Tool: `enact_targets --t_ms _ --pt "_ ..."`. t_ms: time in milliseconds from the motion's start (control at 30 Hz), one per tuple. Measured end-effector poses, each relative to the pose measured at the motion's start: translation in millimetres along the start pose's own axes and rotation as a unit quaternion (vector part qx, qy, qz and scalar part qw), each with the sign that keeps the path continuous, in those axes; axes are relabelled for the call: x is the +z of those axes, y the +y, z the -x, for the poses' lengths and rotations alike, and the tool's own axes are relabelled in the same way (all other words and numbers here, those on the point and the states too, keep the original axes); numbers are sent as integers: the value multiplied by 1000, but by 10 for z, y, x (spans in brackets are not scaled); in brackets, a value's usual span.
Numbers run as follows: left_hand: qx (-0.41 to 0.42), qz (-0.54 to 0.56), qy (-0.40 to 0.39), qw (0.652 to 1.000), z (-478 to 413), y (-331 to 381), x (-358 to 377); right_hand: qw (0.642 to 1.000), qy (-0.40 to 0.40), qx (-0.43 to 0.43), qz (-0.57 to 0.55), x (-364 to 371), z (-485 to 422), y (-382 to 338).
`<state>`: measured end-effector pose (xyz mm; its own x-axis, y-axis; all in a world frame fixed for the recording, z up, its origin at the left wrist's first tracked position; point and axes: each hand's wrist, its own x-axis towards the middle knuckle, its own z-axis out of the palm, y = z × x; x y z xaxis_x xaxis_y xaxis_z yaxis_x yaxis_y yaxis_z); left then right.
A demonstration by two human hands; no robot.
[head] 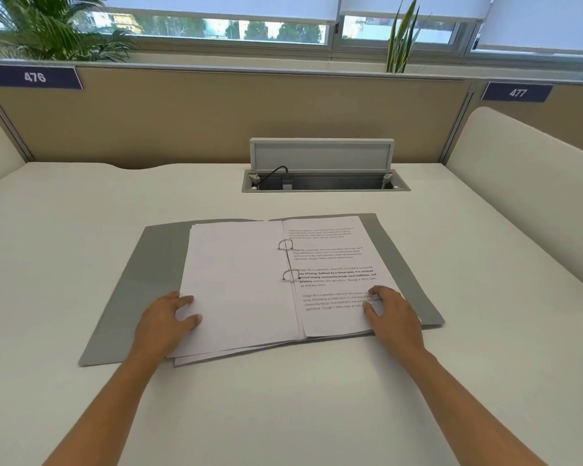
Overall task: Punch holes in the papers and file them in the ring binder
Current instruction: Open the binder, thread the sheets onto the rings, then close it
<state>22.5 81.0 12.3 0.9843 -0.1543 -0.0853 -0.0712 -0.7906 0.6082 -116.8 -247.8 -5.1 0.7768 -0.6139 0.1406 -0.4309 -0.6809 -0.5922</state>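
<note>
Fingers (186, 301) flat on papers (243, 284), binder (132, 280) open.

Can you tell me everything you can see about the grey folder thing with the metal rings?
The ring binder lies open and flat on the white desk. Its covers look like thin grey board. Two silver rings stand in the middle, closed through the papers. Blank sheets lie on the left, printed pages on the right. The left hand rests on the blank sheets, the right hand on the printed ones.
</note>
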Motion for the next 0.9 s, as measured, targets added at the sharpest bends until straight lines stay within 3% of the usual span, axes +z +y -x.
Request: enact_targets --t_ms 567,900 --pt "20 -43 41 998 57 59 122 999 -6 18 -33 -112 -25 -8" --pt "81 -121 71 987 93 259 287 980 -10 125 157 -288 -65 14"
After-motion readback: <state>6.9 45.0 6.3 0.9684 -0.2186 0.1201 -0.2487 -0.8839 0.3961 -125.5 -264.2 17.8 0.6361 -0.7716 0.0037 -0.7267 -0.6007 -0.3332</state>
